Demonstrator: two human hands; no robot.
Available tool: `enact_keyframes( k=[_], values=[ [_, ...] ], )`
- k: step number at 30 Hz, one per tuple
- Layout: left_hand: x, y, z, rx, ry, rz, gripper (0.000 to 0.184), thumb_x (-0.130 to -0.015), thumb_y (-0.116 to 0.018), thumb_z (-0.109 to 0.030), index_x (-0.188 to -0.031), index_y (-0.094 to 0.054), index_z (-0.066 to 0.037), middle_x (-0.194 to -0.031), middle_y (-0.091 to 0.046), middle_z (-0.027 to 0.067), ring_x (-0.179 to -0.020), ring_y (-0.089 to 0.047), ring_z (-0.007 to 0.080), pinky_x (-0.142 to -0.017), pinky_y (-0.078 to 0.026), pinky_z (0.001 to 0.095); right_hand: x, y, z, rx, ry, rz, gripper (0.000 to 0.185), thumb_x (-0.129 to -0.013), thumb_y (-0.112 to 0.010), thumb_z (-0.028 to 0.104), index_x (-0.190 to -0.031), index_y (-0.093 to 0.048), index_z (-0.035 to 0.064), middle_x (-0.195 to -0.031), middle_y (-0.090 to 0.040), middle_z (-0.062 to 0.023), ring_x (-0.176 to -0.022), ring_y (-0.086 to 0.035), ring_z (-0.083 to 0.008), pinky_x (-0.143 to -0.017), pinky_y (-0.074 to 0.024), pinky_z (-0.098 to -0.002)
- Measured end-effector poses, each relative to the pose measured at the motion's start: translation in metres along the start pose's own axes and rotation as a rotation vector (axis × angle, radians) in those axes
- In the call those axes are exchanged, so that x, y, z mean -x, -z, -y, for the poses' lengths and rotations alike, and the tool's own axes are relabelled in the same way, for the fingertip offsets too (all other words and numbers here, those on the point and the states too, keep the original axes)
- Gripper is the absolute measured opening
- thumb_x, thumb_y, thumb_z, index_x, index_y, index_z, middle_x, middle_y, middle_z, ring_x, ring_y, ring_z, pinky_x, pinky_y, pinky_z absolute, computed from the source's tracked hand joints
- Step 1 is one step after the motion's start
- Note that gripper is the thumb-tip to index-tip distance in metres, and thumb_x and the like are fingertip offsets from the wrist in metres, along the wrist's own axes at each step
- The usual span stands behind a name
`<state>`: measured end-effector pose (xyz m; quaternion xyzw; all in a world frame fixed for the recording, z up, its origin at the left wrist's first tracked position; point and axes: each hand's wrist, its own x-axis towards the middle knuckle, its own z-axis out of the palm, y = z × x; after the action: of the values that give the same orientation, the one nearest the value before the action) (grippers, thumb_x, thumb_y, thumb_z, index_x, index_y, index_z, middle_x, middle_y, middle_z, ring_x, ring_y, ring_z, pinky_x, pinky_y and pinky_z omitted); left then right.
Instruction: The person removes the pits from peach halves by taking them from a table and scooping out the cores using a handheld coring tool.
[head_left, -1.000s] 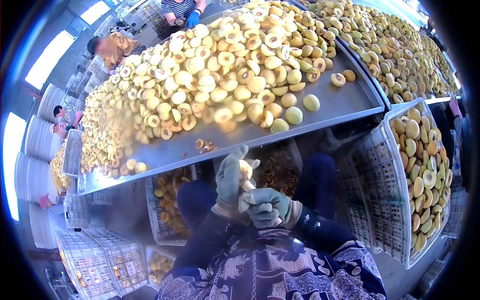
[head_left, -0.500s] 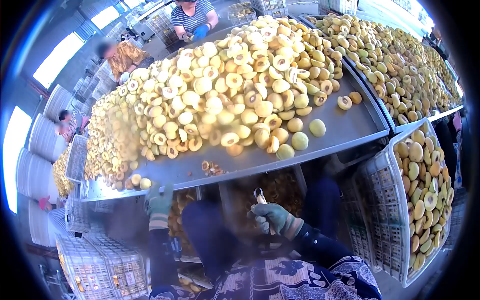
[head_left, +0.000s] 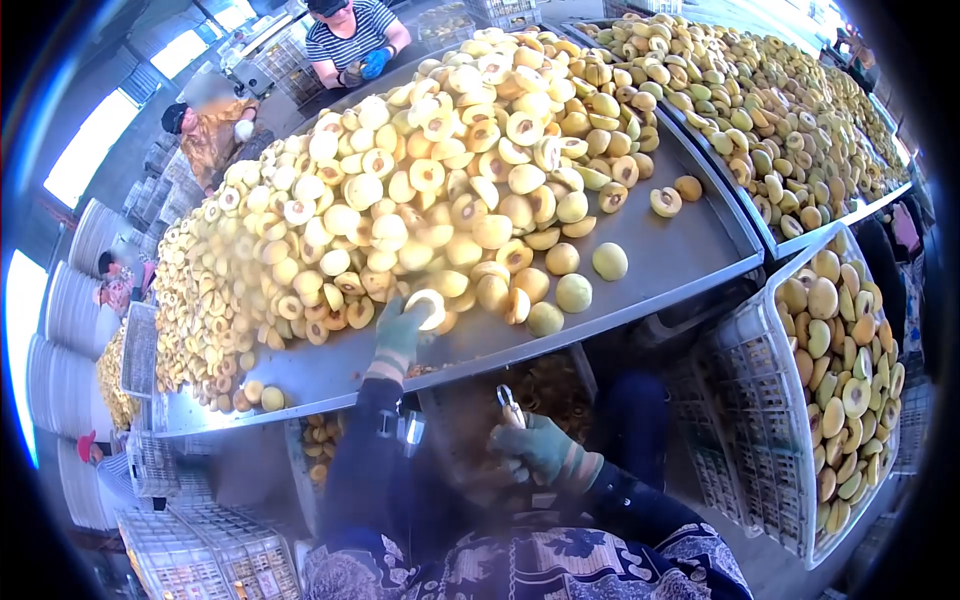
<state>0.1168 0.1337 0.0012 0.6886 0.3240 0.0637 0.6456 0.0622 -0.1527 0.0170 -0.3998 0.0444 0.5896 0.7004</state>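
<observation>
My left hand (head_left: pixel 398 338), in a grey-green glove, reaches over the near edge of the metal table (head_left: pixel 690 245). Its fingers are closed on a pale yellow peach half (head_left: pixel 430 309) at the foot of the heap of halved peaches (head_left: pixel 400 200). In front of my lap, my right hand (head_left: pixel 545 450), gloved alike, grips a pitting spoon (head_left: pixel 512 408) whose metal loop points up and away. Several loose peaches, among them a greenish one (head_left: pixel 610 261), lie on the table right of my left hand.
A white plastic crate (head_left: pixel 765 400) full of peach halves stands tilted at my right. Below the table edge is a bin (head_left: pixel 440 415) with dark scraps. More crates (head_left: pixel 215 555) stand at lower left. A person in a striped shirt (head_left: pixel 350 45) works across the table.
My left hand has moved from below the table's edge up and right to the heap and taken hold of a peach half. The right hand still holds the spoon. The view has shifted slightly.
</observation>
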Motion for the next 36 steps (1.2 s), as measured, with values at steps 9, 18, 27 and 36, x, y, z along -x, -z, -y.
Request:
enact_keyframes(
  k=[9,18,27,36],
  values=[
    [0.119,-0.028,0.004,0.589,-0.106,0.216,0.045,-0.088,-0.059,-0.020,-0.125,-0.049,0.004,-0.114,-0.059,0.0228,-0.090,-0.064,0.0304,-0.083,-0.053,0.0411,-0.011,-0.035,0.017,0.858,0.586,-0.248,0.035,-0.088,-0.060,0.033,-0.110,-0.057,0.0056,-0.088,-0.066,-0.0178,-0.081,-0.065,-0.0336,-0.072,-0.0496,-0.0418],
    [0.183,-0.066,-0.014,0.554,-0.330,0.180,0.058,-0.095,-0.050,-0.044,-0.131,-0.046,0.001,-0.108,-0.059,0.0159,-0.095,-0.061,0.0253,-0.082,-0.052,0.0366,0.021,-0.041,-0.002,0.996,0.842,-0.393,0.029,-0.088,-0.061,0.028,-0.107,-0.057,0.0070,-0.088,-0.065,-0.0206,-0.081,-0.063,-0.0399,-0.070,-0.0492,-0.0461],
    [0.208,-0.080,-0.013,0.685,-0.399,0.081,0.045,-0.099,-0.045,-0.036,-0.122,-0.049,0.003,-0.119,-0.054,0.0135,-0.108,-0.056,0.0294,-0.088,-0.052,0.0456,0.032,-0.039,-0.012,1.124,0.758,-0.339,0.037,-0.087,-0.061,0.024,-0.116,-0.053,0.0035,-0.090,-0.064,-0.0237,-0.084,-0.063,-0.0407,-0.073,-0.0487,-0.0454],
    [0.209,-0.073,-0.005,0.583,-0.356,0.069,0.048,-0.100,-0.042,-0.038,-0.122,-0.050,0.004,-0.119,-0.056,0.0130,-0.107,-0.058,0.0291,-0.086,-0.053,0.0442,0.024,-0.027,-0.019,1.069,0.785,-0.206,0.035,-0.082,-0.065,0.018,-0.113,-0.055,0.0068,-0.090,-0.065,-0.0187,-0.080,-0.063,-0.0387,-0.070,-0.0510,-0.0430]
  ],
)
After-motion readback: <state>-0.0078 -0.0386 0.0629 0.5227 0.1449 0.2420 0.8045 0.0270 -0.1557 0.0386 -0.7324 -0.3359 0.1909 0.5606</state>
